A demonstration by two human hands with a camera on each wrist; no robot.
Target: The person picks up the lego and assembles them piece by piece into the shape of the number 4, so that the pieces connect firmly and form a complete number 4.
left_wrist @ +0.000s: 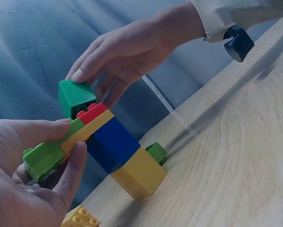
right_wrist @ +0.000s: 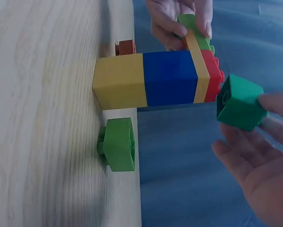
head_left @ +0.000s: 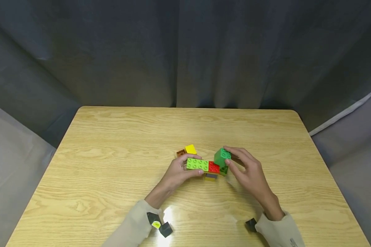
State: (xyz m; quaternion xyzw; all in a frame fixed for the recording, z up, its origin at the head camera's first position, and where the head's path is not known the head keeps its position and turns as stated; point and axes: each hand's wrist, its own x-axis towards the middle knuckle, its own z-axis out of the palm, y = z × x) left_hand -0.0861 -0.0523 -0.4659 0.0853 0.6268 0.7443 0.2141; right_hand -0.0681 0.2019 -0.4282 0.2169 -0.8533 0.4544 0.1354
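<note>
A small tower of toy building bricks stands on the table, with a yellow brick (right_wrist: pixel 120 81) at the bottom and a blue brick (right_wrist: pixel 170 78) above it. An orange plate (right_wrist: pixel 198 64) tops the blue one and reaches out sideways, carrying a red brick (head_left: pixel 214 167) and a light green brick (head_left: pixel 197 164). My left hand (head_left: pixel 176 173) holds the overhanging light green end between thumb and fingers. Between the thumb and fingers of my right hand (head_left: pixel 250 173) is a dark green brick (right_wrist: pixel 241 102), tilted, its hollow underside right beside the red brick's studs.
On the wooden table (head_left: pixel 111 144), a loose green brick (right_wrist: pixel 120 144) lies on its side by the tower's base. Behind my left hand are another yellow brick (head_left: pixel 190 149) and a brown brick (head_left: pixel 180 153). A dark curtain (head_left: pixel 142 61) hangs beyond the table's far edge.
</note>
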